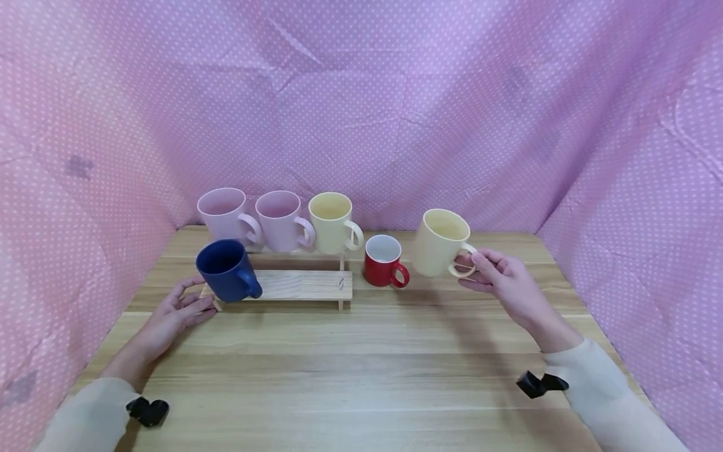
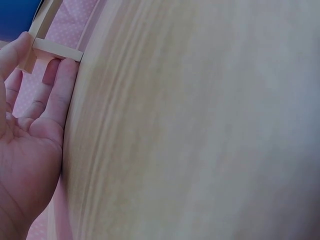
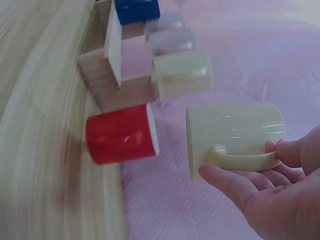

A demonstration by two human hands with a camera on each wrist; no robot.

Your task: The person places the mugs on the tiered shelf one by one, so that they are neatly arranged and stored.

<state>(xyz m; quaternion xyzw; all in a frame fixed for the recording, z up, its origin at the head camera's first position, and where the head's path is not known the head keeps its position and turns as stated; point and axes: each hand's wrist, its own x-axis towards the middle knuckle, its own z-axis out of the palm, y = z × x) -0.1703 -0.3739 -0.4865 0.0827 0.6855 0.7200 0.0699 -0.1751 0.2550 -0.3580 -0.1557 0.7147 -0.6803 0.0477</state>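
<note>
My right hand (image 1: 508,282) holds a pale yellow mug (image 1: 440,242) by its handle, off the table and slightly tilted. In the right wrist view, thumb and fingers pinch the handle of that mug (image 3: 235,127). My left hand (image 1: 177,311) grips the left end of a two-step wooden rack (image 1: 305,285). The left wrist view shows the thumb and fingers against the rack's end pieces (image 2: 57,49). A dark blue mug (image 1: 223,273) stands at the left of the lower step. On the upper step are two pink mugs (image 1: 223,216) and another yellow mug (image 1: 330,223).
A small red mug (image 1: 381,263) with a white inside stands on the wood-grain table (image 1: 339,370), right of the rack and left of the held mug. Pink polka-dot cloth (image 1: 361,113) hangs behind and at both sides.
</note>
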